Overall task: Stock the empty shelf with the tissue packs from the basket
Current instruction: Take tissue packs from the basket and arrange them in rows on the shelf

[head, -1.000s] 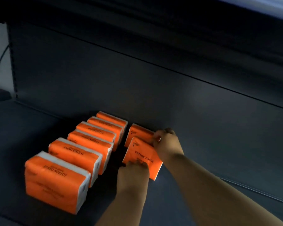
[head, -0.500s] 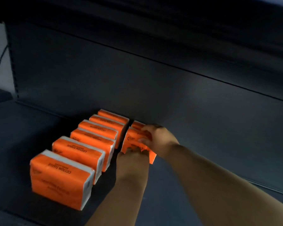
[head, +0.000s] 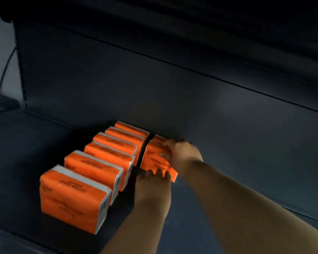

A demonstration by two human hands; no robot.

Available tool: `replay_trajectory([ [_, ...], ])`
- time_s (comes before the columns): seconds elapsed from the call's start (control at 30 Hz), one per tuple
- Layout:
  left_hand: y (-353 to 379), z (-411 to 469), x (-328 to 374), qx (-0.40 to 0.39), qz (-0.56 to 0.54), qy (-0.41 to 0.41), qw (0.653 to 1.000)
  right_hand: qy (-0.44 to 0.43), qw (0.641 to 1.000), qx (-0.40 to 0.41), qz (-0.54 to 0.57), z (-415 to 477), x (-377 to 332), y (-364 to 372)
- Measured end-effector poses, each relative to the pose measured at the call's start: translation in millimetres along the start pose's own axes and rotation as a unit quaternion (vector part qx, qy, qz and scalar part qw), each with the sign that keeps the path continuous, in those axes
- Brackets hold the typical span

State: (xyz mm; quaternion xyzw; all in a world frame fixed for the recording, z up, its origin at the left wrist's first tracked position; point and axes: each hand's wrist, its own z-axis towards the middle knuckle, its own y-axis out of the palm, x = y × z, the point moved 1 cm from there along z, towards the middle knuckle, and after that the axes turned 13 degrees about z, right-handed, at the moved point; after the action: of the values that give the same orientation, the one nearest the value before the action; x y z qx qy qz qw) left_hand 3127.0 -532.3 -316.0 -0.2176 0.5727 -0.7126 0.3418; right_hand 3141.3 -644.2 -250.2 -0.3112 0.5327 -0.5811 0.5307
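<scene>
Several orange tissue packs stand in a row on the dark shelf, running from the front left to the back panel. To their right a second row holds a pack at the back and an orange pack in front of it. My right hand grips the top right of that front pack, thumb on its face. My left hand touches its lower edge with its fingertips. The basket is out of view.
The shelf's back panel rises right behind the rows. An upper shelf hangs overhead. Bare shelf floor lies to the right of my arms and to the left of the long row.
The tilted pack has been pushed back and stood more upright against the rear pack of the second row. Both hands moved with it toward the back panel.
</scene>
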Motion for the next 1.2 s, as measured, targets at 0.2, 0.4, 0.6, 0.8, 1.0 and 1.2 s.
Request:
replay_trajectory([
  [0.2, 3, 2, 3, -0.010, 0.004, -0.001, 1.000, 0.011, 1.000, 0.010, -0.002, -1, 4, -2],
  [0.4, 1, 3, 4, -0.009, 0.025, 0.007, 1.000, 0.006, 1.000, 0.026, -0.010, -5, 6, -5],
  [0.6, -16, -5, 1, 0.010, 0.070, 0.023, 0.997, 0.010, 1.000, 0.020, -0.011, -25, 3, -20],
  [0.8, -42, -28, -1, 0.014, 0.112, 0.058, 0.992, 0.031, 0.999, -0.016, -0.023, -78, 1, -48],
  [1.0, -84, -60, 10, 0.024, 0.095, 0.075, 0.992, 0.058, 0.996, -0.053, -0.038, -156, 1, -82],
  [1.2, -101, -140, 38, 0.013, 0.022, 0.101, 0.995, 0.101, 0.989, -0.109, -0.028, -260, 2, -100],
])
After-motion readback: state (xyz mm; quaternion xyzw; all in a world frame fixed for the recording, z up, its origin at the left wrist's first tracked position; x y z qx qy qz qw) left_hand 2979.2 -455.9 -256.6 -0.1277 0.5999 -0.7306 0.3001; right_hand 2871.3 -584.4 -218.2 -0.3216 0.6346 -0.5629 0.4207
